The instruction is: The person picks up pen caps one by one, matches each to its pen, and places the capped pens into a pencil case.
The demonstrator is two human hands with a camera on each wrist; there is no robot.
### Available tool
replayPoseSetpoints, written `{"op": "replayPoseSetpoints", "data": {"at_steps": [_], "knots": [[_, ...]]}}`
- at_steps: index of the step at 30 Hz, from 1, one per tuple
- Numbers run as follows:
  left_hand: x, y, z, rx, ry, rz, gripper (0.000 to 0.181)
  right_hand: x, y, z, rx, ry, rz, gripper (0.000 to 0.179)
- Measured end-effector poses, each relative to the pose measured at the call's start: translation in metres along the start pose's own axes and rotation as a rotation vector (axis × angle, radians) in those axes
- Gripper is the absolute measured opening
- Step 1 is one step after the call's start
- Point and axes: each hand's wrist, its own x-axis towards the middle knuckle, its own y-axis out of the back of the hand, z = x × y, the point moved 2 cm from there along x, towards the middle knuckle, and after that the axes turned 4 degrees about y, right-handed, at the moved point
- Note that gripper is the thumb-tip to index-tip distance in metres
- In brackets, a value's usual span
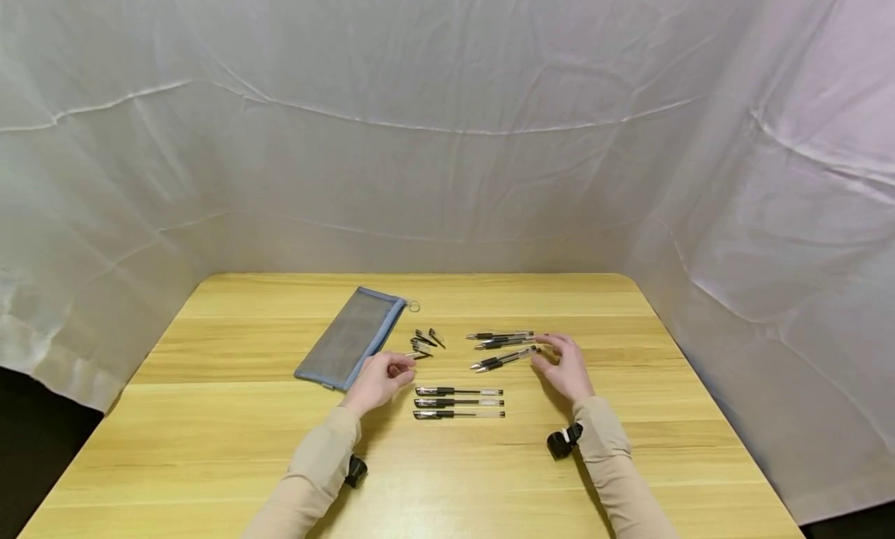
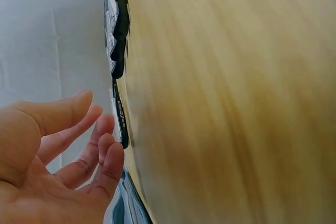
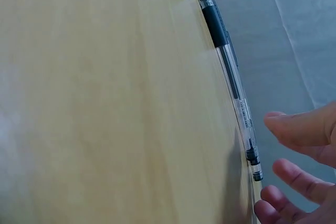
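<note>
Black-capped pens (image 1: 447,403), three in a row, lie between a relaxed left hand (image 1: 380,380) and relaxed right hand (image 1: 569,370).

Three capped pens (image 1: 447,403), clear barrels, parallel row. Uncapped pens (image 1: 496,342) beyond, tips left. Loose caps (image 1: 423,340) clustered left of those.

Lettering (image 3: 243,113) on pen (image 3: 234,81) illegibly small

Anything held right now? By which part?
Nothing is held. The left hand is empty beside the pen caps; the right hand is empty near the uncapped pens.
</note>
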Motion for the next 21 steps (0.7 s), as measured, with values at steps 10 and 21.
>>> {"op": "replayPoseSetpoints", "data": {"at_steps": [10,21], "knots": [[-0.0004,0.0017,0.0009,-0.009,0.002,0.000,0.020,-0.0028,0.0008,-0.0032,-0.030,-0.027,-0.044,0.051],[-0.0009,0.0012,0.0008,-0.022,-0.006,-0.005,0.021,-0.0040,0.0004,-0.0031,-0.037,-0.066,-0.048,0.052]]}}
